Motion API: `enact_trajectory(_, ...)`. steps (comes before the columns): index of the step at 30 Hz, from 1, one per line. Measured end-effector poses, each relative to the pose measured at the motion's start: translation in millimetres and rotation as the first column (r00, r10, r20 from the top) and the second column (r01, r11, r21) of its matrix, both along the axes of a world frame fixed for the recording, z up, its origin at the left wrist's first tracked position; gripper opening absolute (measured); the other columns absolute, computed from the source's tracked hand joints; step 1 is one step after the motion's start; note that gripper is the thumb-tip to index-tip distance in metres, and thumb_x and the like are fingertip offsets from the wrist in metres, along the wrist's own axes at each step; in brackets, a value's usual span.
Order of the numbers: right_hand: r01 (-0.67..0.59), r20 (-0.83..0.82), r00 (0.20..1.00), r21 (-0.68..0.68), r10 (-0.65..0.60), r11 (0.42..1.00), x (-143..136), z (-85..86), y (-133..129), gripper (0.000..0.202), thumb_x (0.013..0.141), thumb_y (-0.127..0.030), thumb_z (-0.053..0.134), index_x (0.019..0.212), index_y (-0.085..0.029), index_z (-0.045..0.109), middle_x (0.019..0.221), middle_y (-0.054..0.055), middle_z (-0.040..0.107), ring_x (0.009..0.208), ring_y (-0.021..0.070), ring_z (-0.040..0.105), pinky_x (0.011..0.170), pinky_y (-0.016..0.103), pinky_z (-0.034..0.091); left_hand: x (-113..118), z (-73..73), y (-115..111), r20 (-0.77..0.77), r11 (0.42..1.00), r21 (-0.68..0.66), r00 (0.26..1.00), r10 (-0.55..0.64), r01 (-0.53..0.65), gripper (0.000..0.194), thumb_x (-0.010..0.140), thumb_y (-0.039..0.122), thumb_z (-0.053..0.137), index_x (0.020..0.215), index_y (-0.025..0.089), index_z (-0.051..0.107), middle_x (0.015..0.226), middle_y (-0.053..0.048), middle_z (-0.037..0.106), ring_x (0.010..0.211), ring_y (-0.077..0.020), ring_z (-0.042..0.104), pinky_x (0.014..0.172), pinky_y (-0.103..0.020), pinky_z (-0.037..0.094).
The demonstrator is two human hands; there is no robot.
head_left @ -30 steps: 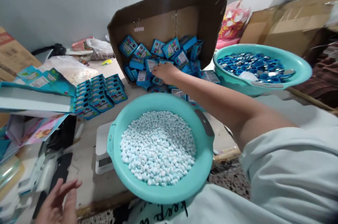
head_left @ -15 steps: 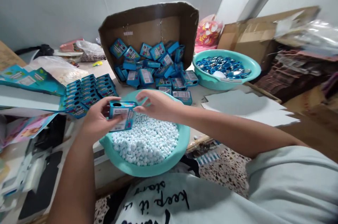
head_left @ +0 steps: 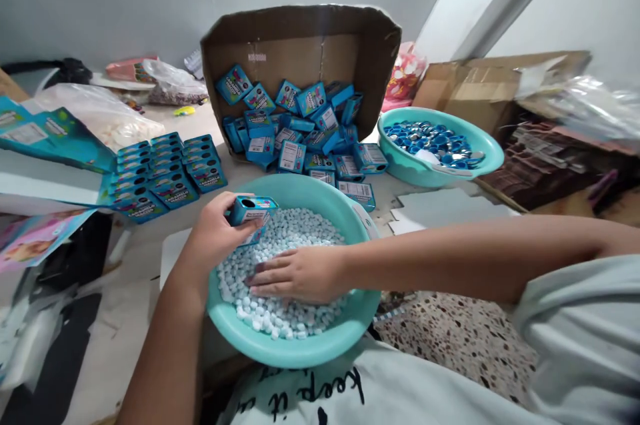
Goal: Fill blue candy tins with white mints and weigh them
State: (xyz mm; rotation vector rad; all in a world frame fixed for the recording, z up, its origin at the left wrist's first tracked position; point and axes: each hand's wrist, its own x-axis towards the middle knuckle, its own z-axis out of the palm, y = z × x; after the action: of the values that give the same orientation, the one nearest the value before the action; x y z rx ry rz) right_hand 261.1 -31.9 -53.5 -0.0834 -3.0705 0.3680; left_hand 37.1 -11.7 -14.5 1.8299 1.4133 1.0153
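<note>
My left hand [head_left: 217,231] grips a small blue candy box [head_left: 254,209] by its sides, with a dark round hole in its top. It holds the box above the left part of a turquoise basin [head_left: 295,353]. Small pale candies [head_left: 313,225] lie thickly in the basin. My right hand [head_left: 300,275] is palm down on the candies just below the box, its fingers stretched out to the left. The fingertips touch the candies, and the underside of the palm is hidden.
Behind the basin, a tipped cardboard carton [head_left: 305,45] spills similar blue boxes. At left stand rows of upright blue boxes [head_left: 173,188]. Another turquoise basin [head_left: 417,175] at right holds blue-and-silver round caps [head_left: 435,141]. White card sheets [head_left: 440,208] lie in front of it.
My right hand has moved down from beside the box onto the candies. My left hand still holds the box over the basin. The view has shifted slightly.
</note>
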Motion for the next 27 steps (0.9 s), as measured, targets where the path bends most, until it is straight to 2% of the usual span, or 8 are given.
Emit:
enact_trajectory(3,0.048,0.061,0.997,-0.016,-0.047,0.999,4,-4.2,26,0.048,0.108,-0.027,0.039,0.151,-0.011,0.051,0.158,0.013,0.049,0.148,0.027,0.045,0.122,0.042,0.037,-1,0.8,0,-0.019,0.994,0.106,0.999,0.032,-0.03,0.042,0.072,0.047,0.076,0.102,0.017,0.073,0.102,-0.008,0.073,0.099,-0.0263,0.069,0.088,-0.036,0.053)
enact_trajectory(7,0.26,0.094,0.963,-0.081,-0.252,0.962,2,2.6,57,0.042,0.105,-0.023,0.043,0.141,-0.013,0.061,0.153,0.019,0.054,0.141,0.0288,0.053,0.117,0.049,0.043,-1,2.9,-2,0.038,0.981,0.162,0.994,0.102,-0.107,0.043,0.073,0.042,0.075,0.108,0.018,0.072,0.109,-0.007,0.073,0.104,-0.0256,0.069,0.093,-0.035,0.054)
enact_trajectory(9,0.418,0.049,0.908,-0.146,-0.416,0.897,0,5.2,66,0.043,0.105,-0.026,0.041,0.14,-0.01,0.062,0.154,0.022,0.051,0.14,0.031,0.053,0.115,0.052,0.043,0,2.3,-5,0.11,0.981,0.15,0.988,0.106,-0.122,0.045,0.073,0.04,0.076,0.112,0.018,0.071,0.108,-0.006,0.074,0.1,-0.0242,0.071,0.089,-0.032,0.055)
enact_trajectory(12,0.599,0.062,0.789,-0.304,-0.612,0.741,-2,-1.1,70,0.047,0.106,-0.033,0.041,0.141,-0.009,0.06,0.154,0.023,0.051,0.143,0.0316,0.049,0.119,0.053,0.037,1,-0.2,-6,0.227,0.991,0.1,0.972,0.065,-0.09,0.049,0.073,0.039,0.078,0.116,0.018,0.07,0.106,-0.006,0.076,0.093,-0.0225,0.073,0.081,-0.028,0.057)
enact_trajectory(15,0.627,0.138,0.756,-0.436,-0.64,0.646,-4,-14.5,68,0.05,0.103,-0.045,0.05,0.143,-0.016,0.058,0.159,0.017,0.048,0.148,0.0298,0.043,0.124,0.051,0.029,0,-2.3,-6,0.257,0.999,0.045,0.966,0.011,-0.023,0.055,0.075,0.042,0.078,0.123,0.017,0.068,0.109,-0.007,0.076,0.095,-0.0229,0.073,0.081,-0.028,0.058)
enact_trajectory(18,0.598,0.157,0.761,-0.544,-0.629,0.588,-6,-20.2,65,0.052,0.102,-0.054,0.05,0.136,-0.018,0.065,0.154,0.013,0.054,0.145,0.0281,0.047,0.123,0.047,0.031,-2,-3.2,-7,0.142,0.999,0.045,0.99,0.017,-0.024,0.063,0.077,0.047,0.077,0.132,0.018,0.066,0.107,-0.007,0.077,0.09,-0.023,0.074,0.075,-0.027,0.057)
enact_trajectory(21,0.616,0.222,0.706,-0.662,-0.673,0.428,-10,-14.9,60,0.055,0.103,-0.059,0.042,0.126,-0.018,0.071,0.142,0.009,0.065,0.137,0.0265,0.056,0.119,0.043,0.036,-3,-4.4,-9,0.023,0.995,0.075,0.998,0.058,-0.059,0.063,0.079,0.051,0.075,0.135,0.023,0.066,0.106,-0.005,0.078,0.09,-0.0243,0.074,0.07,-0.027,0.055)
enact_trajectory(27,0.559,0.384,0.552,-0.829,-0.74,-0.014,-24,-6.3,32,0.06,0.094,-0.069,0.051,0.109,-0.018,0.078,0.126,0.005,0.074,0.131,0.027,0.06,0.121,0.043,0.034,2,-5.6,-4,-0.028,0.993,0.03,0.993,0.117,-0.116,0.054,0.079,0.04,0.073,0.13,0.025,0.069,0.116,-0.007,0.077,0.103,-0.0288,0.073,0.079,-0.031,0.057)
